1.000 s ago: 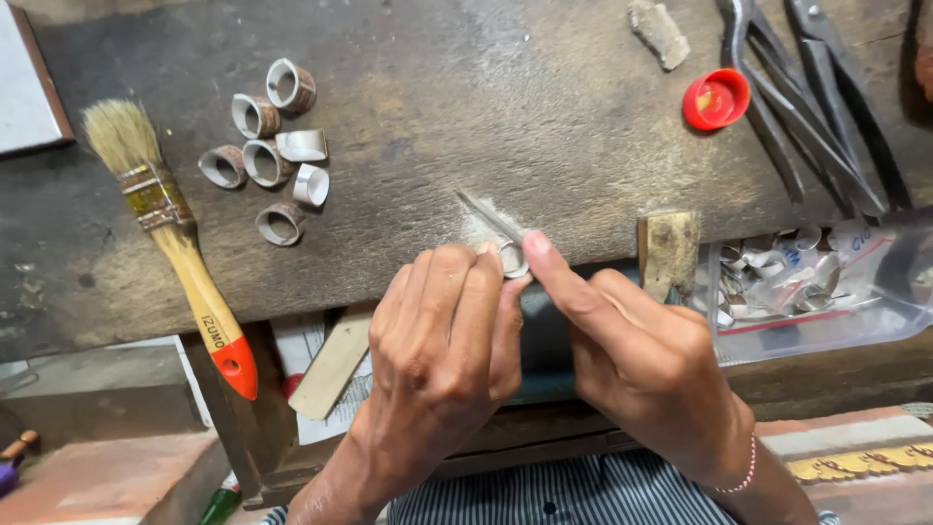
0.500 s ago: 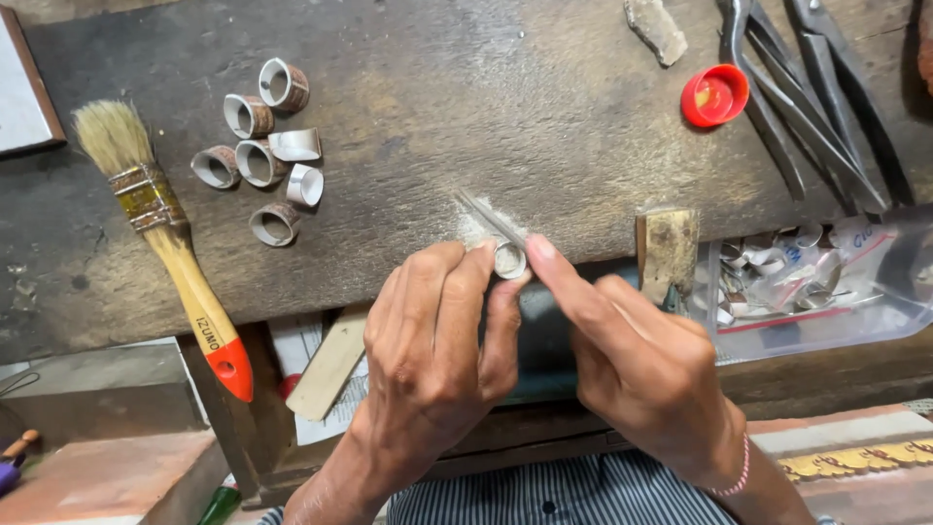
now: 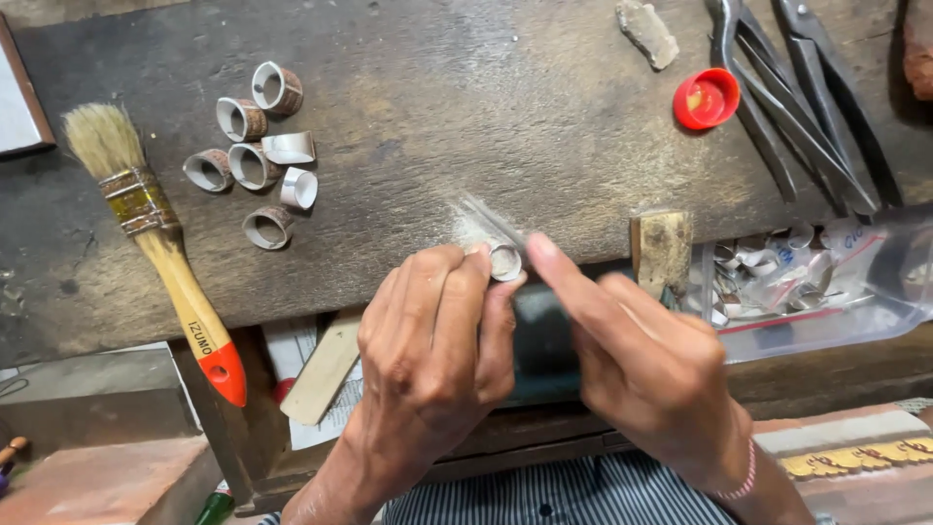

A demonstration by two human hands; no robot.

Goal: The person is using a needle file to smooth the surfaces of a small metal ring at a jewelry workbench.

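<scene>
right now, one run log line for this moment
left hand pinches small metal ring | right hand files it with thin file | loose rings, paintbrush on workbench

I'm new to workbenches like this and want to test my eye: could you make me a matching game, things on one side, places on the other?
Things:
1. paintbrush
2. red cap
3. clear bag
4. small ring

Places:
A. between the fingertips of both hands
B. far left of the bench
C. right bench edge
D. upper right, beside the dark tongs

Pairs: 1-B, 2-D, 3-C, 4-A
</scene>
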